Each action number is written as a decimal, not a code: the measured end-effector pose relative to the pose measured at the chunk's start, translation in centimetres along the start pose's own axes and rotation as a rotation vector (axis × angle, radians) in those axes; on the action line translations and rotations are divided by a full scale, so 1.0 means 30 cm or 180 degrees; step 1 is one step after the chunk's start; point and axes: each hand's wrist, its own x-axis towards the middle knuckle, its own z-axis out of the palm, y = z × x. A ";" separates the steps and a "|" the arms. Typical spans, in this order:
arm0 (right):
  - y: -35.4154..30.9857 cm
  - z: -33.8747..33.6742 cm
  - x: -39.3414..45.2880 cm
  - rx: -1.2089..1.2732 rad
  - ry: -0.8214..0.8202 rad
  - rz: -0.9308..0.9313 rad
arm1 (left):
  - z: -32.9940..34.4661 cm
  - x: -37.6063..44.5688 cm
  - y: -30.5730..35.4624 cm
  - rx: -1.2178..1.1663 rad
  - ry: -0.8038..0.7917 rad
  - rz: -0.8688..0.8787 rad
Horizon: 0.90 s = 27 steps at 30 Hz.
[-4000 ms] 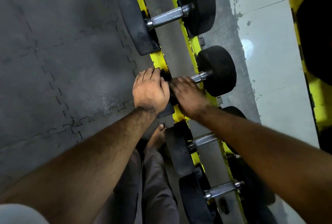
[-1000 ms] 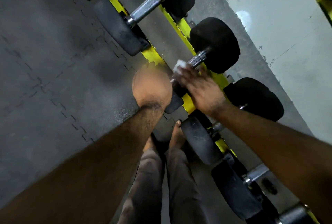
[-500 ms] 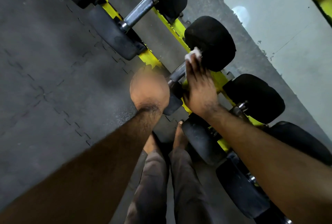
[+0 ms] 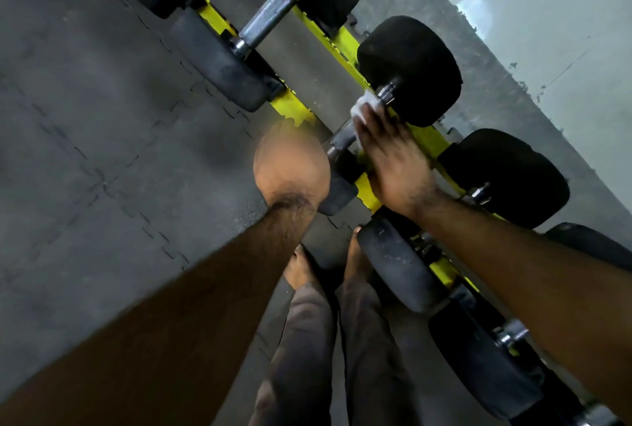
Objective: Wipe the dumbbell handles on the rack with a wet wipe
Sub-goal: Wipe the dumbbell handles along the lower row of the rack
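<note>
Right hand (image 4: 393, 165) lies along the dumbbell handle (image 4: 343, 136) at centre frame, fingers fairly straight, pressing the white wet wipe (image 4: 366, 107) onto the bar's far end, just by the black head (image 4: 410, 70) at 1 o'clock. Left hand (image 4: 292, 165) is blurred, sits on the same dumbbell's near head at 9 o'clock of the right hand; its grip cannot be told. Yellow rack (image 4: 294, 107) runs 11 to 5 o'clock, more dumbbells along it. Another handle (image 4: 270, 15) bare at 12. Feet (image 4: 301, 268) on floor mat (image 4: 102, 152).
</note>
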 end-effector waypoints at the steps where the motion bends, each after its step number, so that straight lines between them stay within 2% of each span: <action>1: -0.026 0.014 -0.004 0.0065 -0.0035 -0.0261 | 0.000 0.000 0.000 0.0012 -0.0001 0.0009; 3: -0.029 0.027 -0.020 0.0006 -0.0226 -0.0956 | -0.002 0.002 0.003 0.0025 -0.0035 0.0013; 5: 0.030 0.011 -0.003 -0.0256 -0.0308 -0.1128 | -0.005 0.001 0.005 0.0037 -0.0058 0.0003; 9: 0.029 0.019 0.017 -0.0442 -0.0042 0.0016 | -0.009 -0.001 0.007 0.0018 -0.0044 0.0011; 10: -0.004 0.044 0.000 -0.0357 -0.0035 -0.0024 | -0.007 -0.001 0.006 0.0013 -0.0023 0.0024; 13: -0.007 0.045 -0.026 -0.0287 -0.0065 -0.0624 | -0.005 0.000 0.005 0.0021 -0.0007 0.0026; 14: 0.027 0.032 -0.014 -0.0364 0.0038 -0.0457 | -0.004 -0.001 0.006 0.0020 -0.0005 0.0034; 16: 0.044 0.017 0.014 -0.0348 0.0193 0.0359 | -0.004 -0.001 0.001 0.0018 0.0009 0.0058; 17: 0.015 0.023 0.020 -0.0263 0.0313 0.0586 | -0.004 0.000 -0.001 0.0005 0.0009 0.0071; 18: -0.025 0.038 0.022 -0.0175 0.0397 0.0479 | -0.004 0.002 -0.002 -0.0014 0.0002 0.0084; 19: -0.052 0.057 0.018 -0.0091 0.0383 0.0122 | -0.004 0.004 -0.001 -0.0023 -0.0012 0.0088; 21: -0.037 0.054 0.021 -0.0048 0.0132 -0.0476 | -0.009 0.003 0.005 -0.0013 -0.0047 0.0086; 22: -0.007 0.032 0.037 -0.0068 0.0171 -0.0365 | -0.012 0.003 0.007 -0.0022 -0.0044 0.0091; 25: 0.018 -0.009 0.072 0.0009 0.0516 0.0514 | -0.012 0.002 0.005 -0.0041 -0.0034 0.0076; 27: -0.029 -0.001 0.066 0.0247 0.0373 0.0140 | -0.011 -0.001 0.004 -0.0043 -0.0072 0.0051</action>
